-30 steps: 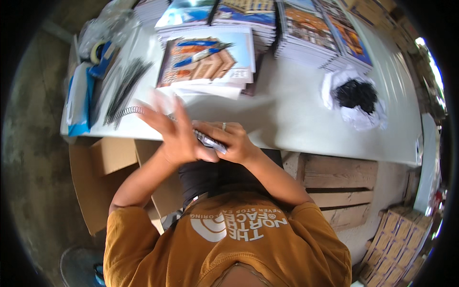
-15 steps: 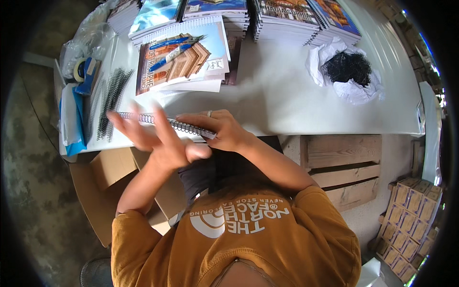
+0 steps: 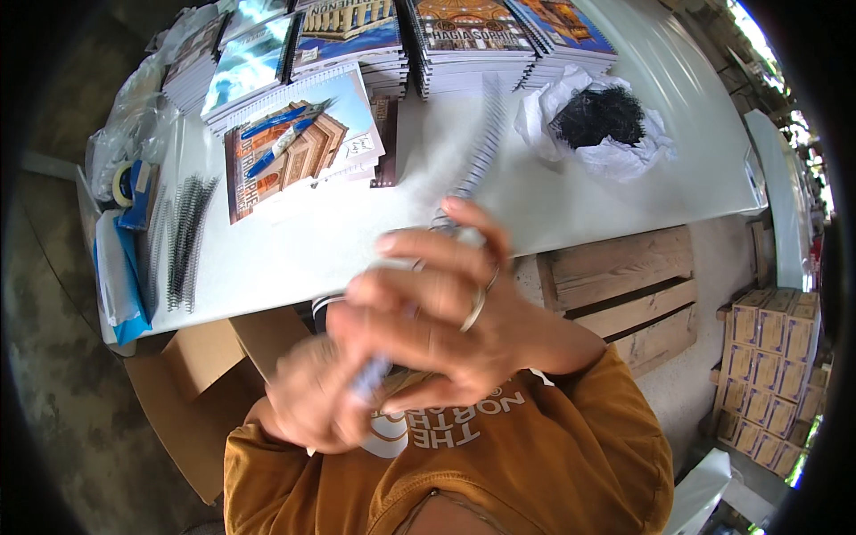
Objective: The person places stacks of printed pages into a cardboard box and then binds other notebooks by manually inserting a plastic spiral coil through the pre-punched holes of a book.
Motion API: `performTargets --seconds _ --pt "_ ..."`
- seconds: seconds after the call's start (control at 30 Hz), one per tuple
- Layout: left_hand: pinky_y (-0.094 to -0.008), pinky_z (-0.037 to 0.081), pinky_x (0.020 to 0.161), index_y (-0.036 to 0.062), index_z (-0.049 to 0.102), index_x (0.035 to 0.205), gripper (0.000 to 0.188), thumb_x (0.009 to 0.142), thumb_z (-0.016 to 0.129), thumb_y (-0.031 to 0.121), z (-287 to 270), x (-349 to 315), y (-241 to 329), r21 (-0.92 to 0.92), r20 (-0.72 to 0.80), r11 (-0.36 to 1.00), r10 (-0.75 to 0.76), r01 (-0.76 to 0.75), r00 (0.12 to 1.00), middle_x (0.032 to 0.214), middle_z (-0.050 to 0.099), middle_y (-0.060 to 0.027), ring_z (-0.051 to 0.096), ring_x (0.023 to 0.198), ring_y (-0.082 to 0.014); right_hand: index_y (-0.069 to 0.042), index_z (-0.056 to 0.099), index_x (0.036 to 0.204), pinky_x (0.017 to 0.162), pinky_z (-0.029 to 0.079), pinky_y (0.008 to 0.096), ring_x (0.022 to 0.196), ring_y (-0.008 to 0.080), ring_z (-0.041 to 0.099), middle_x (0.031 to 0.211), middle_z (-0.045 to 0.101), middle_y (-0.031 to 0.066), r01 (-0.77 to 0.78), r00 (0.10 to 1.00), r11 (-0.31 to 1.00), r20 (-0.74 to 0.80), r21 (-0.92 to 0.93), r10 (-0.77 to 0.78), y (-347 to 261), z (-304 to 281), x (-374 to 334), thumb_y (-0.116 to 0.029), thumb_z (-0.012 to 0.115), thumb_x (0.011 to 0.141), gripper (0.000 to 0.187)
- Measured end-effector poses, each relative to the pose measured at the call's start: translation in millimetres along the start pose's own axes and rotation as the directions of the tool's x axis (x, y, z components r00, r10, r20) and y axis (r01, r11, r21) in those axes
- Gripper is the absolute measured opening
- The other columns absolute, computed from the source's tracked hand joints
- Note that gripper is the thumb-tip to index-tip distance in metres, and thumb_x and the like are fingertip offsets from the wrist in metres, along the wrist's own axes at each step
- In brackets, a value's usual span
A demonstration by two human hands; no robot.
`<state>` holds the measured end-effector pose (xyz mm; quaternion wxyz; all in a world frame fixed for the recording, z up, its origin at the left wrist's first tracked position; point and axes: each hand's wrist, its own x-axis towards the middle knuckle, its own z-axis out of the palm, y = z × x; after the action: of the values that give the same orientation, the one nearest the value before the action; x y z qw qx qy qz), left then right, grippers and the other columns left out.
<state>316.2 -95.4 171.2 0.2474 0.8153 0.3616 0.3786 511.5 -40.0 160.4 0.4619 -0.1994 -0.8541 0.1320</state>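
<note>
A spiral binding coil (image 3: 481, 147) slants up and away over the table from between my hands, its far end smeared by motion. My right hand (image 3: 455, 312), with a ring on one finger, is closed around the coil's lower part. Just below and left of it, overlapping, my left hand (image 3: 312, 397) is badly blurred, so its grip is unclear. A small bluish-white end (image 3: 370, 379) shows between the two hands. Whether pages are attached to the coil is hidden by my fingers.
Stacks of spiral-bound notebooks (image 3: 473, 36) line the table's back. Pens (image 3: 281, 143) lie on loose printed covers (image 3: 321, 169). Loose coils (image 3: 187, 241) and a tape roll (image 3: 125, 183) are at left. Black tangled material (image 3: 597, 116) sits in white wrapping. Below are a cardboard box (image 3: 192, 392) and wooden crate (image 3: 624, 276).
My hands have come together, lower and nearer my chest; the left was raised with fingers spread. The coil, lying nearly level before, now points up and away. The whole view has shifted slightly.
</note>
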Motion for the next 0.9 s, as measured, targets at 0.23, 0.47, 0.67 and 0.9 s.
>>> performTargets --seconds 0.23,0.47,0.67,0.9 --pt "-0.0210 0.046 0.075 0.0009 0.066 0.101 0.019 0.084 0.065 0.009 59.1 51.8 -62.8 -0.842 0.020 0.417 -0.609 0.342 0.793 0.091 0.067 -0.0043 0.058 0.081 -0.0072 0.002 0.061 0.086 0.058 0.046 0.0258 0.060 0.0101 0.057 0.072 0.063 0.0078 -0.619 0.757 0.687 0.058 0.381 0.651 51.7 -1.5 -21.5 -0.010 0.068 0.079 0.016" --pt "-0.0209 0.044 0.068 0.0027 0.062 0.085 0.011 0.077 0.061 -0.005 58.6 73.9 -90.4 -0.851 0.130 0.426 -0.397 0.308 0.909 0.079 0.058 0.0016 0.053 0.072 -0.0041 0.001 0.056 0.077 0.057 0.045 0.0272 0.062 0.0137 0.058 0.071 0.060 0.0077 -0.678 0.682 0.620 0.025 0.396 0.731 53.5 -3.6 -23.3 -0.001 0.070 0.070 0.016" --pt "-0.0196 0.040 0.066 0.0051 0.056 0.075 0.014 0.072 0.059 -0.008 59.9 89.5 -115.0 -0.781 0.098 0.565 -0.306 0.264 0.947 0.076 0.053 0.0018 0.049 0.071 -0.0046 -0.001 0.056 0.081 0.066 0.043 0.0393 0.075 0.0303 0.057 0.073 0.060 0.0099 -0.648 0.761 0.761 -0.004 0.004 0.648 54.3 -3.8 -12.0 -0.006 0.071 0.068 0.020" --pt "-0.0453 0.028 0.104 0.0056 0.039 0.133 0.067 0.076 0.070 0.023 123.0 80.8 -105.6 0.289 -0.135 0.957 0.024 0.016 0.991 0.135 0.034 -0.0244 0.029 0.128 -0.0412 -0.006 0.061 0.113 0.097 0.035 0.0340 0.113 0.0246 0.051 0.117 0.059 0.0139 -0.660 0.740 0.740 0.054 -0.128 0.670 195.9 -17.4 -71.9 -0.021 0.056 0.087 0.030"
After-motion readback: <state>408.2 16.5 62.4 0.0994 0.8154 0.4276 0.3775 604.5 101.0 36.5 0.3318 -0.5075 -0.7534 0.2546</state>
